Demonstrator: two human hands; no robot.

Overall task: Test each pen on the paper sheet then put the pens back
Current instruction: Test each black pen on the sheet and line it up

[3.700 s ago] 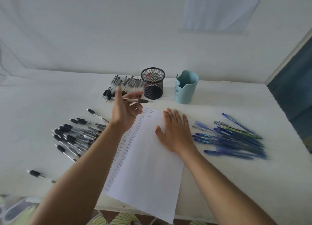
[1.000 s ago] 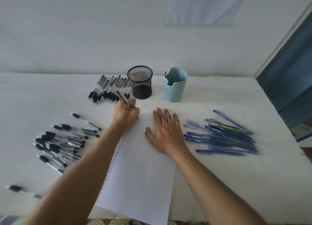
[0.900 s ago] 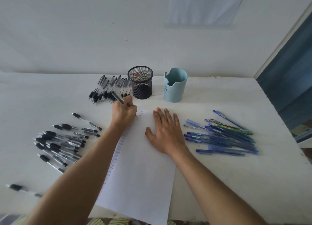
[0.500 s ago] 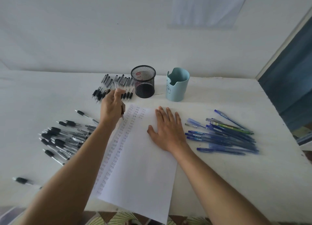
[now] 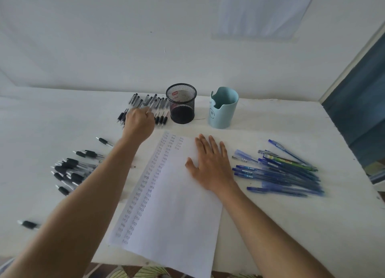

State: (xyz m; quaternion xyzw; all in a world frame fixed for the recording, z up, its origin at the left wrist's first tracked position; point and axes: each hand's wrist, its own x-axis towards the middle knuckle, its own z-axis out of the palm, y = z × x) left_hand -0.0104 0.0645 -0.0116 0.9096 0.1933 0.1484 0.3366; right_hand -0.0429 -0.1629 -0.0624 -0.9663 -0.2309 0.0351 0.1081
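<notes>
Pen [image 5: 150, 108] in left hand [image 5: 139, 123] over far row [image 5: 143, 100] — right hand [image 5: 211, 167] pins paper [image 5: 175, 204] edge.

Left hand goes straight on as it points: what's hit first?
Probably the row of black pens left of the mesh cup; the left hand, gripping a pen, hovers at its near edge. Height unclear.

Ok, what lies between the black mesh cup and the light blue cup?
Nothing: in the head view, the strip of white table between the black mesh cup and the light blue cup is bare.
</notes>
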